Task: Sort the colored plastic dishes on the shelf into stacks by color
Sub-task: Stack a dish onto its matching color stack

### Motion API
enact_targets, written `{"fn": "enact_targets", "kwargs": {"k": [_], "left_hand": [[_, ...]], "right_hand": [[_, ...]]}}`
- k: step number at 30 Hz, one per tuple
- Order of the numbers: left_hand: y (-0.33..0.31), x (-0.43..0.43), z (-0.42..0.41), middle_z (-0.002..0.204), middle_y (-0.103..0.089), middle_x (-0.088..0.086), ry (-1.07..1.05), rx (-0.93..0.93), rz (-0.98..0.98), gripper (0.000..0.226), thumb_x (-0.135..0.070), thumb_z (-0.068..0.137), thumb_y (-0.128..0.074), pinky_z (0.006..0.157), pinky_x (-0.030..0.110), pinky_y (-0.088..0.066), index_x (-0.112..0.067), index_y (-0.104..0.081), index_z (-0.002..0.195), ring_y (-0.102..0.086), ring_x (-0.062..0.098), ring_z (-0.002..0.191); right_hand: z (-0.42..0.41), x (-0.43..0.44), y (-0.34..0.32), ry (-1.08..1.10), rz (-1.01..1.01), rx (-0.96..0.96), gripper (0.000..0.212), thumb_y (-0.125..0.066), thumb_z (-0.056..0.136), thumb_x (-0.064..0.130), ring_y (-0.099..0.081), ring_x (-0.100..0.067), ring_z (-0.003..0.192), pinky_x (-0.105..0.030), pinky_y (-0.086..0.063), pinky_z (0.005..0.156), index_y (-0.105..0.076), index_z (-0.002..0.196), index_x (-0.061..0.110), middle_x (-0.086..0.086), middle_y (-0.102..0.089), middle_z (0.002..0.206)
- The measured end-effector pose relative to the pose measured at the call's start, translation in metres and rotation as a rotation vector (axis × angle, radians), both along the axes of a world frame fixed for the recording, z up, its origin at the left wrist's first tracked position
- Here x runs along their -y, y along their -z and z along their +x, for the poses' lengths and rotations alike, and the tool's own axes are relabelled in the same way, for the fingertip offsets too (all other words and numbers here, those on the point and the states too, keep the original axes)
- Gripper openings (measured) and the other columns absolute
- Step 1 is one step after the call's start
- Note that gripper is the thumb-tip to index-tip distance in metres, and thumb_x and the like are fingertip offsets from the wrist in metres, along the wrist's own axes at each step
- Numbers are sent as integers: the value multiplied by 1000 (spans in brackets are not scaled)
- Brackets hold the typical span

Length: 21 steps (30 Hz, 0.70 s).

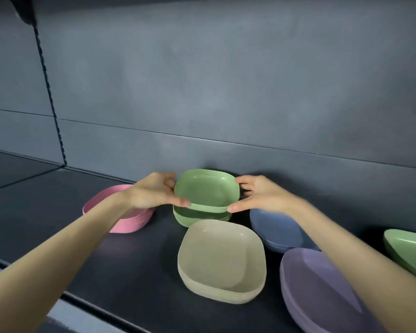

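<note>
A green dish [205,189] is held between both hands just above a green stack [190,216] near the shelf's back wall. My left hand [154,192] grips its left rim, thumb at the front corner. My right hand [259,194] grips its right rim the same way. A pink stack [132,222] lies behind my left forearm. In front stands a beige stack [222,259]. A blue stack [277,230] and a purple stack [322,294] lie under my right forearm. Another green dish [408,251] sits at the far right.
The dark shelf [135,260] has a grey back wall [226,92] and a front lip [82,302] at the lower left. A slotted upright [49,92] runs down the wall on the left. Bare shelf surface lies left of the pink stack.
</note>
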State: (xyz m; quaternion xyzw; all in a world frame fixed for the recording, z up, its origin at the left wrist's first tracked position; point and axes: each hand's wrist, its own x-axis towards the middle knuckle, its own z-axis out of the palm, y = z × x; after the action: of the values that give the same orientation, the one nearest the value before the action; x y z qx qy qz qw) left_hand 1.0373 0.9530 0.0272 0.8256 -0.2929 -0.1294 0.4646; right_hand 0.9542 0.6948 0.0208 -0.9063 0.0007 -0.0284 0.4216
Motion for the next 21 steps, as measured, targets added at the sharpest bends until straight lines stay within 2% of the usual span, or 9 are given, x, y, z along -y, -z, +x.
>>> {"fn": "enact_targets", "kwargs": {"k": [3, 5, 7, 10, 14, 18, 21], "left_hand": [[-4, 5, 16, 90, -74, -4, 48, 42, 123, 34, -11, 72, -81, 79, 18, -48, -15, -66, 102, -67, 4, 79], [0, 7, 23, 92, -75, -3, 69, 33, 135, 37, -11, 71, -82, 80, 16, -50, -14, -67, 104, -69, 5, 82], [6, 9, 33, 91, -75, -2, 80, 17, 144, 41, -10, 69, -83, 82, 18, -52, -11, -67, 107, -70, 8, 85], [11, 11, 42, 86, -75, -3, 92, 19, 185, 39, -10, 67, -85, 84, 24, -53, -8, -67, 101, -71, 10, 83], [10, 12, 49, 74, -73, -16, 126, 55, 261, 35, -19, 64, -87, 76, 15, -53, -18, -66, 91, -68, 2, 76], [9, 13, 53, 78, -73, -10, 118, 100, 315, 37, -28, 60, -89, 81, 23, -52, -19, -67, 89, -68, 8, 81], [10, 11, 55, 86, -73, -3, 129, 124, 368, 40, -32, 59, -89, 85, 30, -52, -17, -68, 90, -68, 17, 89]], "right_hand": [[14, 4, 1, -5, -74, -43, 115, -89, 33, 56, -49, -6, 126, -33, -41, 108, -50, 135, 18, 8, -59, 130], [20, 6, 3, -5, -103, -64, 113, -88, 34, 56, -49, -6, 126, -33, -40, 108, -51, 134, 18, 8, -59, 130], [24, 8, 5, -3, -140, -79, 98, -87, 37, 54, -49, -5, 125, -32, -39, 109, -57, 125, 23, 12, -61, 126], [28, 6, 6, -13, -191, -106, 65, -88, 54, 40, -48, -2, 123, -27, -38, 108, -61, 112, 30, 20, -62, 116], [32, 2, 7, -3, -215, -111, 50, -87, 62, 31, -48, 0, 118, -25, -39, 106, -60, 104, 37, 26, -61, 109], [33, 0, 9, 15, -240, -135, 60, -88, 60, 34, -47, 2, 119, -23, -38, 106, -58, 112, 36, 27, -59, 113], [35, -2, 12, 35, -289, -171, 90, -86, 49, 49, -44, 0, 126, -27, -37, 108, -53, 130, 27, 21, -56, 127]]}}
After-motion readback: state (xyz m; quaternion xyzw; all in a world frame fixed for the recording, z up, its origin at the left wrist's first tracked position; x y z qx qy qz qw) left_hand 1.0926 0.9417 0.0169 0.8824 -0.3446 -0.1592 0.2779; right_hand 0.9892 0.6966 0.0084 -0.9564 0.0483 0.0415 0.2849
